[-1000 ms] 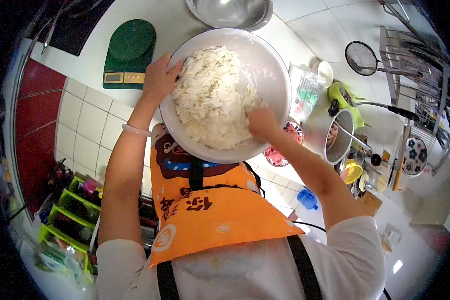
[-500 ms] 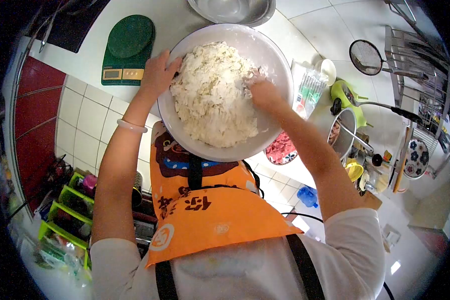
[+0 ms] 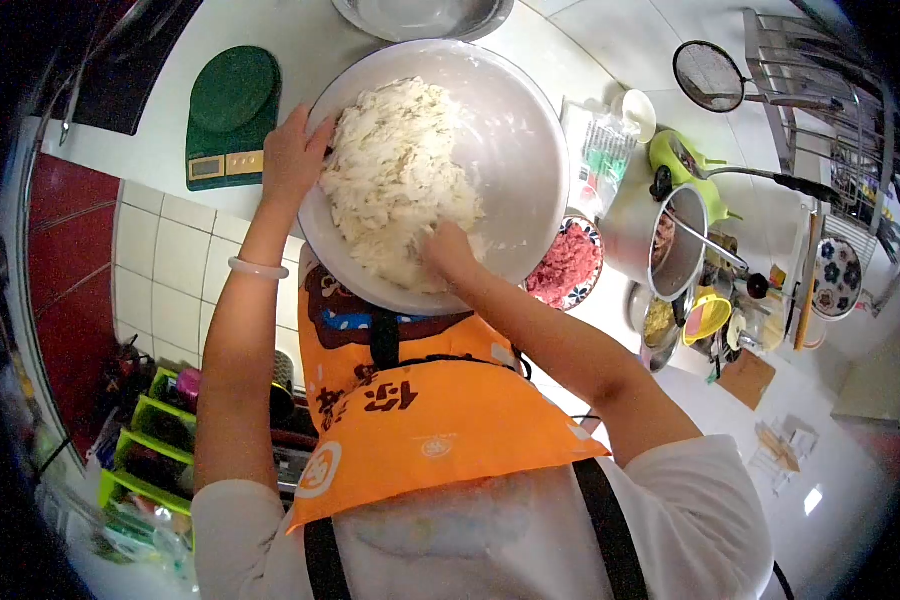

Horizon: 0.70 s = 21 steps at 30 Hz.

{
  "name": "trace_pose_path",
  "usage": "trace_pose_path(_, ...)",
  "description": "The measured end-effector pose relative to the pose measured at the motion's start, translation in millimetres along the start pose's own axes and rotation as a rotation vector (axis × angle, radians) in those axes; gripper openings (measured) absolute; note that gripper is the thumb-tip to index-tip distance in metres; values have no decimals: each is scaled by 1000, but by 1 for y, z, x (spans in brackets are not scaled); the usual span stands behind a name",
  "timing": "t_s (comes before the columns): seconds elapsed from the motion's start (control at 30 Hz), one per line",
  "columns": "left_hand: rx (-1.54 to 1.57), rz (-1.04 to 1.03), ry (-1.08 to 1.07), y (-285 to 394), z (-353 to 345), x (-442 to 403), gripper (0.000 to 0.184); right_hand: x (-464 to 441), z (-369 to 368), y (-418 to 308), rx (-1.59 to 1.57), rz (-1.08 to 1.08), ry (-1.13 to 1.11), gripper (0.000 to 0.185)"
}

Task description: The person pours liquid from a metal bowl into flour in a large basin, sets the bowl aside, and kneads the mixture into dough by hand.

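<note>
While a green scale (image 3: 233,118) stood on the white counter (image 3: 170,120) at the left, the left hand (image 3: 292,155) was positioned just to its right, grasping the rim of a large white bowl (image 3: 520,170) with the thumb over the inner edge. A mass of shaggy dough (image 3: 390,175) lay inside the bowl, toward its left side. A metal basin (image 3: 425,15) stood just beyond the far rim. The right hand (image 3: 448,250) was curled into the dough's lower right portion; because its fingertips were buried, whether they gripped any dough could not be determined. Just beside the bowl, a patterned plate (image 3: 596,255) held red meat (image 3: 567,262). Farther right stood a metal pot (image 3: 630,235)
</note>
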State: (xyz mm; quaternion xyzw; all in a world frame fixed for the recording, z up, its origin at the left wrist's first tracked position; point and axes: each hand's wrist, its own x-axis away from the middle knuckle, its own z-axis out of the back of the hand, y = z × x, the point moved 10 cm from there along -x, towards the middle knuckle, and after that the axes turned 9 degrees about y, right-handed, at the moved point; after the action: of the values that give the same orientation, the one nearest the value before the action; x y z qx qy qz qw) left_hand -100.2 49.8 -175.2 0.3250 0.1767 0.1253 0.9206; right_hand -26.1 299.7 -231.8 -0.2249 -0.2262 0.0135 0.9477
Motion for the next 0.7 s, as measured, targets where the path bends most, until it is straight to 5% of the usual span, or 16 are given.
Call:
trace_pose_path(0.07,-37,-181,82,4,-1,5,38,-10,-37,16,-267,-398,-221,28)
trace_pose_path(0.1,-37,-185,75,5,-1,5,38,-18,-42,14,-272,-404,-221,28)
trace_pose_path(0.2,-116,-204,-17,10,-4,4,37,-41,-21,-3,-422,-241,-47,24)
trace_pose_path(0.37,-32,-191,28,8,0,1,36,-39,65,26,28,-163,-208,35)
trace_pose_path(0.43,20,-178,61,10,3,2,36,-33,98,8,193,176,39,24)
trace_pose_path(0.6,36,-7,-22,12,8,-1,37,5,25,34,379,187,-114,34)
trace_pose_path(0.7,85,-78,7,19,8,-2,37,16,-4,6,31,225,-28,31)
